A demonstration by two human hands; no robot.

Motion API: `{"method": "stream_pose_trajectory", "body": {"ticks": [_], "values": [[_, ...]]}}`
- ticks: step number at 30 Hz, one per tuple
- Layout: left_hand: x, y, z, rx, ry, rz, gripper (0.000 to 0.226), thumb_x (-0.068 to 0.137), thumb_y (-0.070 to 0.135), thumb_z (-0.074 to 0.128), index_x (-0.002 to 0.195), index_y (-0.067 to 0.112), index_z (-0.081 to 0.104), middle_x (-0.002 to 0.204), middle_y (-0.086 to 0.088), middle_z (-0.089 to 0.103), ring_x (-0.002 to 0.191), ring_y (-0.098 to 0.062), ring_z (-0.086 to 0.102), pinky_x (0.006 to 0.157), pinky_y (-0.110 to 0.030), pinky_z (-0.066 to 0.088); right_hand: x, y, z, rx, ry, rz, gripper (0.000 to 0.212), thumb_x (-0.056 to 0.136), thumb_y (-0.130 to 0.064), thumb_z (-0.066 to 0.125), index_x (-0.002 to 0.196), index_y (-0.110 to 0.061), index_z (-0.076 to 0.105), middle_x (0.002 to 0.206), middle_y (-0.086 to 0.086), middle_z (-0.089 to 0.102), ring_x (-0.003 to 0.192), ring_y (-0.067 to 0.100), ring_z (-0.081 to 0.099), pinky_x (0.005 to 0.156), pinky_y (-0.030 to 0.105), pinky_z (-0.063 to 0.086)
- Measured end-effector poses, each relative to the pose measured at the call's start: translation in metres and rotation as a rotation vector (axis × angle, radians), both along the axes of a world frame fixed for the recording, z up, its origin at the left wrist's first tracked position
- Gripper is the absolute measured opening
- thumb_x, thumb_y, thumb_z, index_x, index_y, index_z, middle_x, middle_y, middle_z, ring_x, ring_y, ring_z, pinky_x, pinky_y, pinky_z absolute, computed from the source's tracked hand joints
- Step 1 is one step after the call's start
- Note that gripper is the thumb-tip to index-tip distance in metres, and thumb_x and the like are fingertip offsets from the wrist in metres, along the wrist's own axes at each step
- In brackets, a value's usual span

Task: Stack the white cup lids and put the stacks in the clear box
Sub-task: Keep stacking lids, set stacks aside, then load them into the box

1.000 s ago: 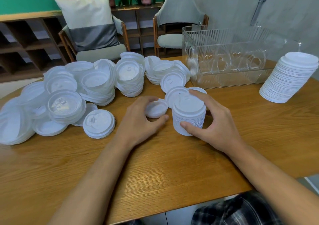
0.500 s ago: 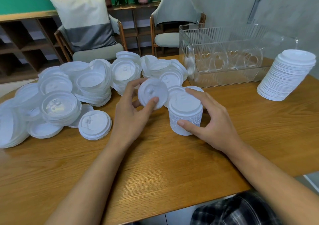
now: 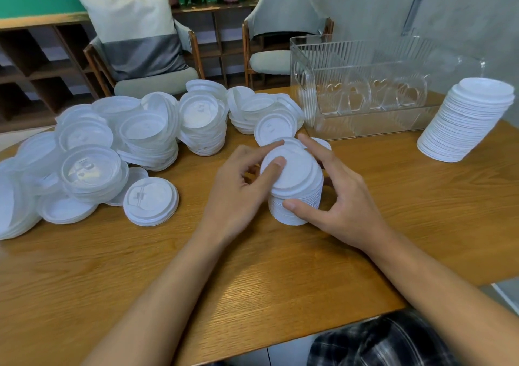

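Short lid stack (image 3: 295, 211) upright on surface (image 3: 196, 267) at centre, right grip (image 3: 345, 197) curled round its near and right side, left grip (image 3: 238, 185) pinching top lid (image 3: 297, 174) at its left rim, thumb on top, loose lids (image 3: 140, 135) heaped left, clear box (image 3: 365, 84) behind, tall stack (image 3: 466, 121) just beside box

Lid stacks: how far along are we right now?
Done: one tall stack stands right of the clear box, which shows no lids inside. In hand: the left hand holds a lid atop the shorter stack the right hand grips. Left: the loose lids pile, then boxing.
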State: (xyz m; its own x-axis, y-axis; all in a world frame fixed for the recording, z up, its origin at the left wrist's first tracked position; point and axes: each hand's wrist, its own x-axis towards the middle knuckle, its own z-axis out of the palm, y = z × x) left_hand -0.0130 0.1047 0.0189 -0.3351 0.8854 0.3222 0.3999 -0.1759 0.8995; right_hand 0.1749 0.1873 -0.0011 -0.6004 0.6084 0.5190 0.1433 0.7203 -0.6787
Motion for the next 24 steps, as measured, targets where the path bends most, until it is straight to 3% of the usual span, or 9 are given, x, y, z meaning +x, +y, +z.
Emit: {"method": "stream_pose_trajectory", "body": {"ticks": [2,5,8,11,18,24], "values": [[0.0059,0.0015,-0.0007,0.020,0.051,0.020,0.037,0.096,0.043,0.065,0.131,0.035,0.073,0.107,-0.003,0.063,0.092,-0.015,0.061,0.084,-0.022,0.047,-0.0008,0.0003,-0.0007,0.026,0.017,0.008,0.082,0.085,-0.043,0.081,0.156,-0.027,0.043,0.150,-0.014,0.053,0.139,0.008,0.051,0.111,0.031,0.047],[0.0067,0.0008,0.0005,0.051,0.032,0.038,0.046,0.092,0.050,0.069,0.134,0.033,0.070,0.113,0.006,0.062,0.100,-0.010,0.063,0.080,-0.016,0.048,-0.0011,0.0021,-0.0023,0.024,0.021,0.007,0.080,0.084,-0.045,0.082,0.153,-0.022,0.048,0.147,-0.011,0.055,0.138,0.008,0.052,0.109,0.034,0.049],[0.0066,-0.0047,0.0017,0.066,0.069,-0.005,0.064,0.080,0.059,0.075,0.136,0.031,0.064,0.122,0.012,0.066,0.115,-0.009,0.064,0.086,-0.018,0.052,-0.0002,0.0032,-0.0031,0.025,0.006,0.004,0.080,0.085,-0.044,0.083,0.153,-0.021,0.048,0.146,-0.012,0.056,0.137,0.006,0.052,0.108,0.026,0.048],[0.0074,-0.0066,0.0015,0.080,0.110,-0.019,0.066,0.075,0.057,0.081,0.132,0.028,0.066,0.124,0.014,0.069,0.120,-0.007,0.064,0.091,-0.021,0.054,-0.0005,0.0016,-0.0019,0.022,0.002,-0.007,0.080,0.085,-0.044,0.084,0.153,-0.022,0.047,0.144,-0.013,0.056,0.136,0.002,0.051,0.106,0.017,0.044],[0.0102,-0.0056,0.0029,0.068,0.113,-0.024,0.059,0.077,0.046,0.086,0.130,0.027,0.069,0.123,0.014,0.070,0.121,-0.006,0.064,0.090,-0.020,0.053,0.0007,0.0009,-0.0001,-0.026,-0.003,0.000,0.087,0.082,-0.049,0.079,0.156,-0.029,0.039,0.143,-0.016,0.055,0.133,0.000,0.052,0.100,0.013,0.047],[0.0072,-0.0040,-0.0003,0.001,0.008,-0.086,0.059,0.077,0.042,0.086,0.132,0.030,0.068,0.125,0.015,0.072,0.122,-0.004,0.064,0.093,-0.023,0.053,0.0002,0.0021,-0.0013,0.024,-0.026,-0.007,0.079,0.084,-0.047,0.081,0.151,-0.021,0.050,0.144,-0.010,0.058,0.137,0.004,0.051,0.107,0.018,0.044]]}}
